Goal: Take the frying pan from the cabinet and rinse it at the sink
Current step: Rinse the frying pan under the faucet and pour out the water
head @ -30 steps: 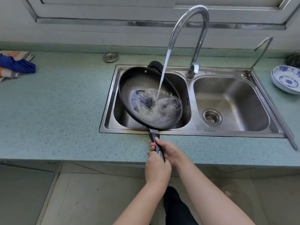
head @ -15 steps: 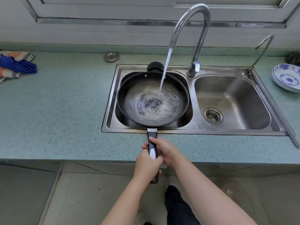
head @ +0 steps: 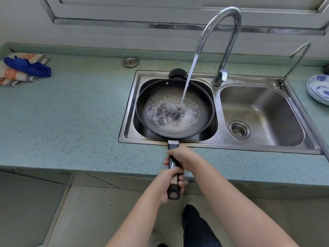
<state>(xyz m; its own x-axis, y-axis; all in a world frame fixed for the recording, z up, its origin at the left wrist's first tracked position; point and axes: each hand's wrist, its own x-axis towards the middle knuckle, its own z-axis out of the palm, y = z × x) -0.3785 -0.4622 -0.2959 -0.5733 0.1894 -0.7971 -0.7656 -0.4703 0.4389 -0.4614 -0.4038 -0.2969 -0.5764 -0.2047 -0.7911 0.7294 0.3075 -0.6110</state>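
A black frying pan [head: 151, 97] hangs roughly level over the left basin of the steel double sink [head: 220, 139]. Water from the tall curved tap [head: 229, 38] streams into the pan and foams on its bottom. Its long black handle [head: 173, 192] points toward me over the counter edge. My right hand [head: 184, 155] grips the handle close to the pan. My left hand [head: 167, 182] grips it further back, near the end.
The right basin with its drain strainer [head: 239, 129] holds nothing. A thin second tap [head: 299, 56] stands at the sink's back right. Blue-and-white bowls [head: 319, 88] sit at the right edge, cloths [head: 23, 68] at the far left of the green counter [head: 71, 118], a metal cap [head: 130, 61] behind the sink.
The pan has tipped from a leftward tilt to about level and shifted slightly toward me. My left hand has slid back along the handle, whose end now shows.
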